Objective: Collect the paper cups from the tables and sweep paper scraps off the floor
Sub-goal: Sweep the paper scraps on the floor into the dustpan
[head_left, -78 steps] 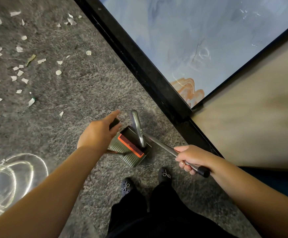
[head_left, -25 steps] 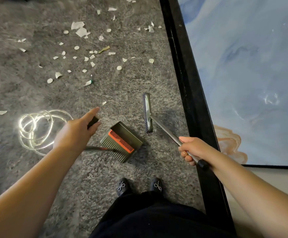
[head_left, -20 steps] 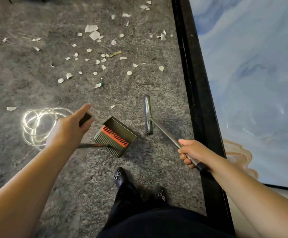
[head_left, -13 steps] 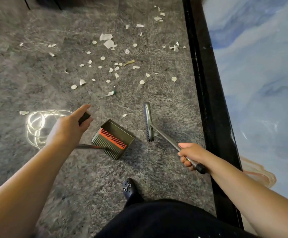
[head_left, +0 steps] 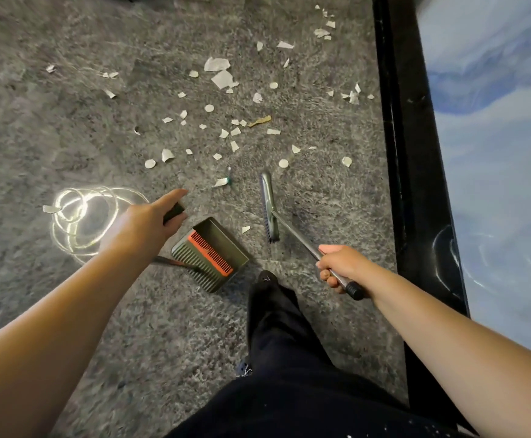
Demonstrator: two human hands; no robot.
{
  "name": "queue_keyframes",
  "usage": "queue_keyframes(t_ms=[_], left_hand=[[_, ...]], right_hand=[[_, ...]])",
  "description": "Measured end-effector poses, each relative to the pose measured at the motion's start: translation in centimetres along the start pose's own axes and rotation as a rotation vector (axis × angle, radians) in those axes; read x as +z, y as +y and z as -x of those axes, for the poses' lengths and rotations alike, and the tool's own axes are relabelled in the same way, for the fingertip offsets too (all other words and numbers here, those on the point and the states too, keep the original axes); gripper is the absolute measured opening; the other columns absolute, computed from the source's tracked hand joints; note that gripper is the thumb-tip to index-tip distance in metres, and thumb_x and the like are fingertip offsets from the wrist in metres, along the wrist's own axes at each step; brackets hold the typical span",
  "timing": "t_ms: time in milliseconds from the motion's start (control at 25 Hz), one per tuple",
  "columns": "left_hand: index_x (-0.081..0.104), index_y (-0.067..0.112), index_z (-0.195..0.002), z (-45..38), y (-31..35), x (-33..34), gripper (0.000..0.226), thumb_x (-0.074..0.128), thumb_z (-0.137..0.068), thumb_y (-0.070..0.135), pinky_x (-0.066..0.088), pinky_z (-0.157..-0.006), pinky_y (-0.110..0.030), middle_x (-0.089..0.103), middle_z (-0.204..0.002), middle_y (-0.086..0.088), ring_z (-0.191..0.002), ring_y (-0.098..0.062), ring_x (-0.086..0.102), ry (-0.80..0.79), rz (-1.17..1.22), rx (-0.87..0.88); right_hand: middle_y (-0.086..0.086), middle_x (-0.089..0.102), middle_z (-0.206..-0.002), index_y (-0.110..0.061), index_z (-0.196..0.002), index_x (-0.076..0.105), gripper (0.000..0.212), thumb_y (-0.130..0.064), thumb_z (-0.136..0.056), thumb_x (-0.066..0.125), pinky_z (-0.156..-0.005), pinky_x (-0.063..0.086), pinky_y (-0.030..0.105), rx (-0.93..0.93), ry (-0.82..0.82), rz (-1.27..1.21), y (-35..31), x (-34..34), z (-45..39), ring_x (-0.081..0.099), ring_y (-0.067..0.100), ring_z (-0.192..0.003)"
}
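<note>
White paper scraps (head_left: 223, 79) lie strewn over the grey carpet (head_left: 52, 128) ahead of the person, most well beyond the broom (head_left: 269, 207), one just beside the dustpan (head_left: 212, 252). Likely featherlight and limp, they would snag in the pile, so firm short strokes toward the pan should suit better than picking. The right hand (head_left: 340, 265) is clamped on the broom's shaft; the left hand (head_left: 145, 222) curls round the dustpan's black handle.
</note>
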State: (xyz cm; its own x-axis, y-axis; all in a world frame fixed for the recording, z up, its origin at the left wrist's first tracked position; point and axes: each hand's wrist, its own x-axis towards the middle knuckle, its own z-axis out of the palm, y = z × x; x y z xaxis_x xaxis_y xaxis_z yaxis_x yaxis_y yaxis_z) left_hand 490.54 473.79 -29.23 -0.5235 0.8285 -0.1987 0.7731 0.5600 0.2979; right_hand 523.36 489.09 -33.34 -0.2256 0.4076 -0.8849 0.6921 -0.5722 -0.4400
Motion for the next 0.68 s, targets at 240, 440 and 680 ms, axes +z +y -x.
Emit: queue_keyframes(t_ms=[240,440,680], left_hand=[[0.033,0.05,-0.142,-8.5,1.3,-1.1,0.051,0.045,-0.093,0.057,0.058,-0.061,-0.039,0.068,-0.087,-0.007,-0.069,-0.025,0.065,-0.15,-0.128,0.022],[0.031,0.053,-0.142,-12.8,1.1,-1.5,0.053,0.046,-0.092,0.057,0.046,-0.053,-0.028,0.065,-0.08,-0.001,-0.06,-0.017,0.055,-0.144,-0.131,0.039],[0.031,0.056,-0.141,-15.5,-0.1,-2.0,0.052,0.047,-0.091,0.057,0.053,-0.052,-0.034,0.062,-0.077,0.0,-0.062,-0.02,0.058,-0.159,-0.129,0.05]], right_hand=[[0.003,0.046,-0.052,-0.008,-0.139,0.038,0.05,0.001,-0.09,0.043,-0.036,0.032,0.017,-0.002,-0.032,0.072,-9.0,-1.8,-6.5,0.04,0.01,-0.032],[0.007,0.044,-0.063,-0.002,-0.136,0.04,0.044,0.002,-0.091,0.042,-0.035,0.033,0.015,0.025,-0.071,0.171,-13.8,-2.0,-10.7,0.04,0.008,-0.033],[0.005,0.048,-0.064,-0.013,-0.148,0.027,0.059,0.0,-0.091,0.04,-0.036,0.036,0.018,0.059,-0.199,0.238,-14.6,2.0,-12.3,0.043,0.007,-0.035]])
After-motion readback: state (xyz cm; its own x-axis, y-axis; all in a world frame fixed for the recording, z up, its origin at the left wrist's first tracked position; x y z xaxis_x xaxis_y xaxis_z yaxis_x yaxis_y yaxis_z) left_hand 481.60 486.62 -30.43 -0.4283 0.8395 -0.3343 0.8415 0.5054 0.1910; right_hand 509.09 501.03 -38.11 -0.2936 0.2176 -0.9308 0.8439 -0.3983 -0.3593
